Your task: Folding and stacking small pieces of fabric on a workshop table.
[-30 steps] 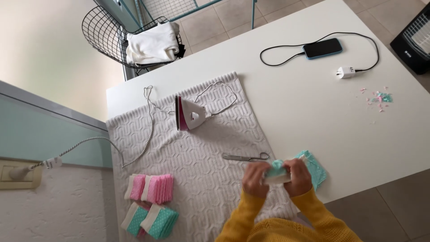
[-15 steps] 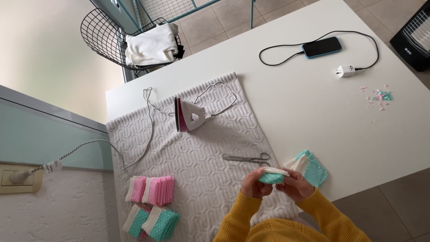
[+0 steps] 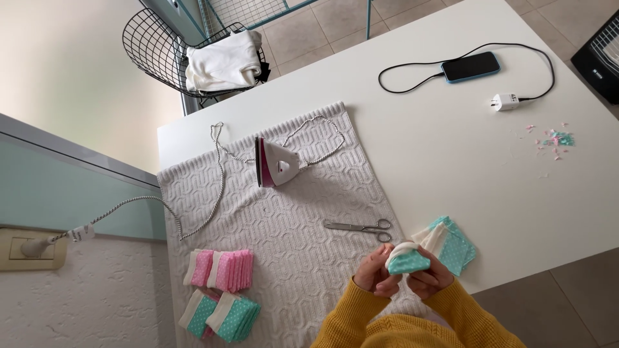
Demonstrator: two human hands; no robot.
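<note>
My left hand (image 3: 376,273) and my right hand (image 3: 431,278) together pinch a small teal and white fabric piece (image 3: 406,259) just above the near edge of the white table (image 3: 438,129). To the right of my hands lies a small stack of teal dotted fabric pieces (image 3: 451,243). Silver scissors (image 3: 358,228) rest on the grey textured towel (image 3: 284,219) just beyond my left hand. A small white and pink iron (image 3: 276,162) stands upright farther back on the towel.
Pink fabric stacks (image 3: 222,268) and teal fabric stacks (image 3: 222,316) sit at the towel's near left. A phone (image 3: 471,66) with cable and charger plug (image 3: 505,101) lies far right, near fabric scraps (image 3: 554,138). A wire chair (image 3: 193,55) holds white cloth. The iron's cord runs to a wall socket (image 3: 32,248).
My hands drew the fabric piece slightly nearer and closed more tightly around it; it now looks more folded. Nothing else moved.
</note>
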